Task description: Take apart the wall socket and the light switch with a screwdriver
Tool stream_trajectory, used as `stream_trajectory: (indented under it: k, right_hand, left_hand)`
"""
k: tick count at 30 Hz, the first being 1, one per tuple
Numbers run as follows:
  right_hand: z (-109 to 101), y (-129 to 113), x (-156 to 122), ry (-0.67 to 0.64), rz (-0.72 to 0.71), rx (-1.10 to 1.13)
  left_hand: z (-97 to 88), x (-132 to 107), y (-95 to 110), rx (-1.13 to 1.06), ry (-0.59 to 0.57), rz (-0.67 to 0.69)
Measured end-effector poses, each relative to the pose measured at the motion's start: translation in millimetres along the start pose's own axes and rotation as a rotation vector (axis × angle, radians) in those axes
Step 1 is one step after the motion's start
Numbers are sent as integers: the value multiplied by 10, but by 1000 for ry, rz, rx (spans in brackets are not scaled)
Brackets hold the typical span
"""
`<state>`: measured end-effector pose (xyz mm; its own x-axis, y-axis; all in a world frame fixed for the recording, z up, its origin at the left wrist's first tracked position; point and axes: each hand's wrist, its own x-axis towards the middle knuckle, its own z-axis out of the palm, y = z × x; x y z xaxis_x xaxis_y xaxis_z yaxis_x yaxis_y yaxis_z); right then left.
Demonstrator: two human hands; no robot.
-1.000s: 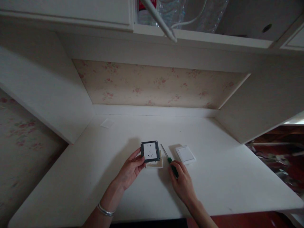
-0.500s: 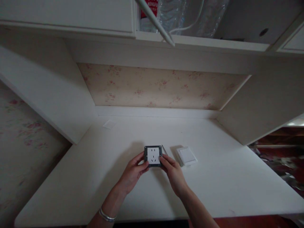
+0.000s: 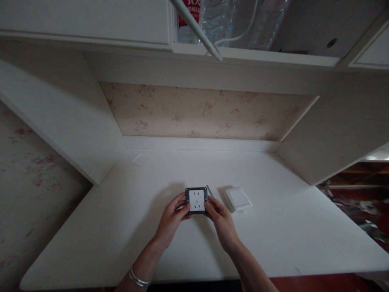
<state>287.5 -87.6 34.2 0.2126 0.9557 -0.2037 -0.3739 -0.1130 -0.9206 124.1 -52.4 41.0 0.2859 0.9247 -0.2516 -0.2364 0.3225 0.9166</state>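
A wall socket (image 3: 196, 200) with a white face and a dark frame is held between both hands, low over the white desk (image 3: 273, 243). My left hand (image 3: 172, 218) grips its left edge with curled fingers. My right hand (image 3: 221, 219) grips its right edge. The metal tip of a screwdriver (image 3: 209, 190) shows just right of the socket; its handle is hidden behind my right hand. A white cover plate (image 3: 238, 198) lies flat to the right of my hands.
A small white square piece (image 3: 140, 159) lies at the desk's back left. Side panels close in the desk left and right, with a floral back wall (image 3: 200, 111). Shelves overhead hold clear plastic and a white rod (image 3: 197, 28).
My right hand left the green-handled screwdriver and came to the socket's right edge. The socket came down over the cream base, which no longer shows.
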Motion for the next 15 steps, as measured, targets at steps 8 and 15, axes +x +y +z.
stream_trajectory:
  k: [8,15]
  right_hand:
    - [-42,63,13,16,-33,-82]
    - [-58,158,52,13,-78,-97]
  left_hand:
    - [13,-3,-58,93,48,60]
    - [-6,37,-144,197,90,101]
